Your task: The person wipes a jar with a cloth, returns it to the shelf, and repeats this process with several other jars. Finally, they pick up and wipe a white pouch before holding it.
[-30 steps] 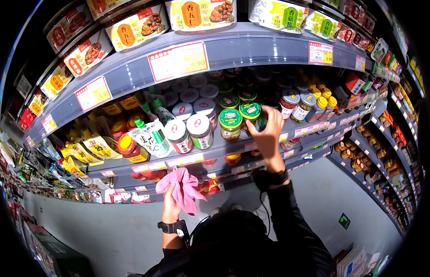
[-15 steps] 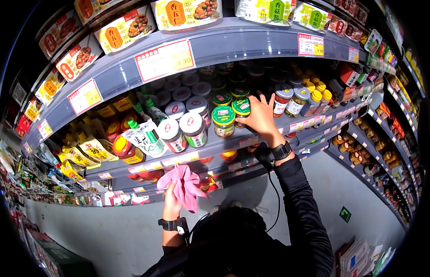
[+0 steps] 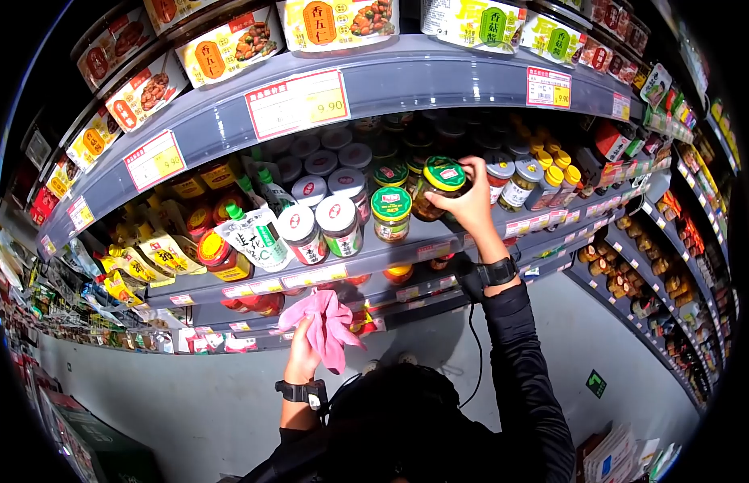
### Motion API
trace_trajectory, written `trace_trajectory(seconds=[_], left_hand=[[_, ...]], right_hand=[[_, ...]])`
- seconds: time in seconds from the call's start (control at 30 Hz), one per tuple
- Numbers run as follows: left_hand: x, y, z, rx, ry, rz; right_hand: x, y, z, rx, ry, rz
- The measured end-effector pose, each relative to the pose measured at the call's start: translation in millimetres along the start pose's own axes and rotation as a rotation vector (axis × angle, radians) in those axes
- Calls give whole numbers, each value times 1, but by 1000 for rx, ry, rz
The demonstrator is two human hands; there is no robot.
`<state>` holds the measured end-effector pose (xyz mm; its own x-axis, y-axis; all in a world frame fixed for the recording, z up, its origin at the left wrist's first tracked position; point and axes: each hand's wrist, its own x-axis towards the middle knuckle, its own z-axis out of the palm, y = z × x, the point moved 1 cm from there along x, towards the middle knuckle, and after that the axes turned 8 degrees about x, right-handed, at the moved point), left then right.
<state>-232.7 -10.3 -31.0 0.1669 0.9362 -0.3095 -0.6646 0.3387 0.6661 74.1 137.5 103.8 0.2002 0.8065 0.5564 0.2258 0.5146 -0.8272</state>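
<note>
My right hand is wrapped round a green-lidded jar, which is tilted and raised at the shelf front. Just left of it stands another green-lidded jar, with a further green lid behind. My left hand holds a crumpled pink cloth below the shelf's front edge. White-lidded jars stand in rows left of the green lids. On the right are silver-lidded jars and yellow-lidded jars.
An upper shelf with price tags and boxed sauces overhangs the jars. Pouches and a red jar stand at the left. More stocked shelves curve along the right. A black cable hangs by the right wrist.
My right hand has lifted the green-lidded jar up and to the right, away from its neighbour, and tilted it. The left hand still holds the cloth, and the view has shifted slightly.
</note>
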Motion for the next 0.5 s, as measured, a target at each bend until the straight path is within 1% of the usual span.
trace_trajectory(seconds=[0.13, 0.2, 0.23, 0.27, 0.3, 0.33, 0.4, 0.43, 0.47, 0.5], left_hand=[[1, -1, 3, 8, -20, -10], [1, -2, 8, -54, -48, -40], [1, -2, 13, -56, -48, -37], [2, -2, 19, -36, -67, 5], [3, -1, 26, -15, -84, 45], [4, -1, 33, -17, -81, 46], [9, 2, 51, -116, -245, 109], [13, 2, 60, -80, -206, 113], [12, 4, 70, -99, -293, 127], [11, 2, 78, -24, -326, 175]], right_hand=[[-3, 0, -12, 467, 74, -96], [-14, -15, -16, 670, 91, 19], [-21, -11, -17, 719, 98, -1], [-33, -24, -14, 838, 50, 124], [-46, -23, -12, 865, -61, 166], [-60, -19, -10, 891, -173, 207], [-89, -13, -2, 632, -312, 117], [-105, -21, 4, 502, -366, 100], [-117, -38, 13, 372, -418, 82], [-128, -42, 20, 271, -474, 95]])
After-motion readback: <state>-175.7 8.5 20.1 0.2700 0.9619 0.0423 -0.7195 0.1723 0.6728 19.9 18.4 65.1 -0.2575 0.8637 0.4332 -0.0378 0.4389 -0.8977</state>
